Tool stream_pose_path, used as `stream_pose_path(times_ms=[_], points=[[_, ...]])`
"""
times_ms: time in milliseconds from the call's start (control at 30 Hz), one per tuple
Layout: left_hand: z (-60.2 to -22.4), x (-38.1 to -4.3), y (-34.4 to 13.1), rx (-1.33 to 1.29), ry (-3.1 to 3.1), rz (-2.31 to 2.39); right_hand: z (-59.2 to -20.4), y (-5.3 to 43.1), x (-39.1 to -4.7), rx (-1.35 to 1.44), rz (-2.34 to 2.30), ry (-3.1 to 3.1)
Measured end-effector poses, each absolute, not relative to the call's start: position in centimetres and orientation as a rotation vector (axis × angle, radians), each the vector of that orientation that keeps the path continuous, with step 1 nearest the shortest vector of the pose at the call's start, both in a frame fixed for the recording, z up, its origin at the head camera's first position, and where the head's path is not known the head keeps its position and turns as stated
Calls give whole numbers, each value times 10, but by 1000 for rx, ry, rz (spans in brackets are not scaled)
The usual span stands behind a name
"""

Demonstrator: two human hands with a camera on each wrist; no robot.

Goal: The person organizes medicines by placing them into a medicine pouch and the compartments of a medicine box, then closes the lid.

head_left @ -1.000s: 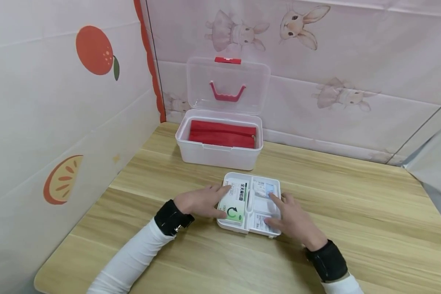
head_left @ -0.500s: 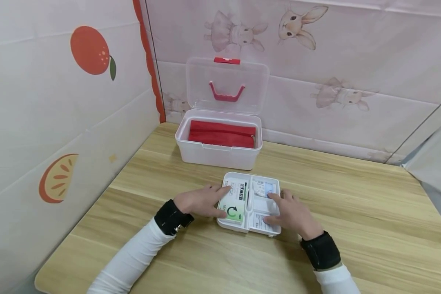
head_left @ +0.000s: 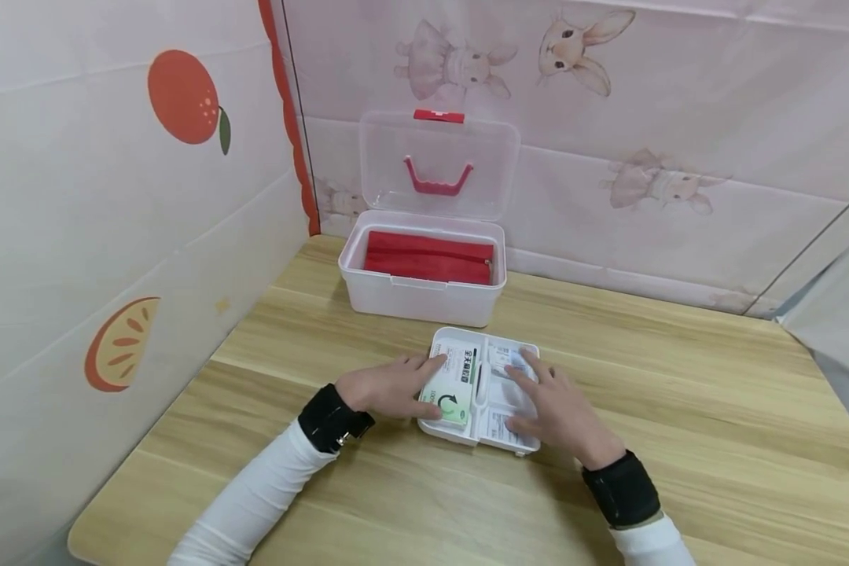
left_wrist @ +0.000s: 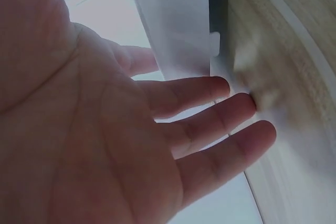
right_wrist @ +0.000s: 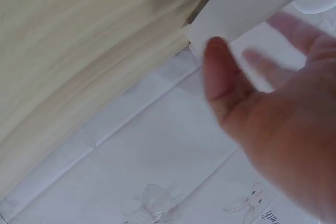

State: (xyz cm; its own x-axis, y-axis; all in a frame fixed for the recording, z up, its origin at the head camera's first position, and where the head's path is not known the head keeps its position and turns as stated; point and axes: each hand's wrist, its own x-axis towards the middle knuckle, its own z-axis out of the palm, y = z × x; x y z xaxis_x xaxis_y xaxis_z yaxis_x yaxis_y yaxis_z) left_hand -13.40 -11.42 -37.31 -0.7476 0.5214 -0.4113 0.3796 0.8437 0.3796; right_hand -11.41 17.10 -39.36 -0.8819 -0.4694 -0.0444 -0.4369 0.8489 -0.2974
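Note:
A white divided case (head_left: pixel 481 393) stands on the wooden table in the head view. Its left compartment holds a white-and-green box with printed text (head_left: pixel 456 377); small printed packets (head_left: pixel 498 425) lie in the right-hand compartments. My left hand (head_left: pixel 389 389) is at the case's left side, thumb and index finger reaching over the box. In the left wrist view its other fingers extend beside the case wall (left_wrist: pixel 173 19). From the right, my right hand (head_left: pixel 569 413) spreads over the packet compartments, thumb near the lower packet. The right wrist view shows these fingers beside the case's white side (right_wrist: pixel 252 6).
Behind the case stands a clear plastic storage box (head_left: pixel 417 303) with its lid (head_left: pixel 396 173) raised and a red zippered pouch (head_left: pixel 428 258) inside. Printed cloth walls rise along the table's left (head_left: pixel 240 236) and back (head_left: pixel 573 220) edges.
My right hand's fingers have shifted farther over the case, toward its upper right packet. The far edge of the case appears slightly higher in the head view. My left hand has hardly moved.

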Motion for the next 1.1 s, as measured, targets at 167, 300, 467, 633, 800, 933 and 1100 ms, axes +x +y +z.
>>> stream_pose_path(times_ms=[167,300,467,633,800,933,1100], points=[[-372,-134,-112,659,2514,339,-389,167,-114,-779,-280,2921],[-372,-135,-111,670,2518,327,-386,163,-113,-716,-265,2890],[-371,-135,-109,666,2523,330,-389,161,-115,-679,-203,2860],[-370,-134,-108,659,2522,321,-392,164,-118,-681,-199,2838],[-370,-134,-108,666,2513,334,-388,160,-120,-665,-236,2835],[-371,-135,-110,665,2512,345,-384,155,-124,-676,-173,2835],[-373,-134,-112,659,2518,324,-383,152,-126,-678,-150,2854]])
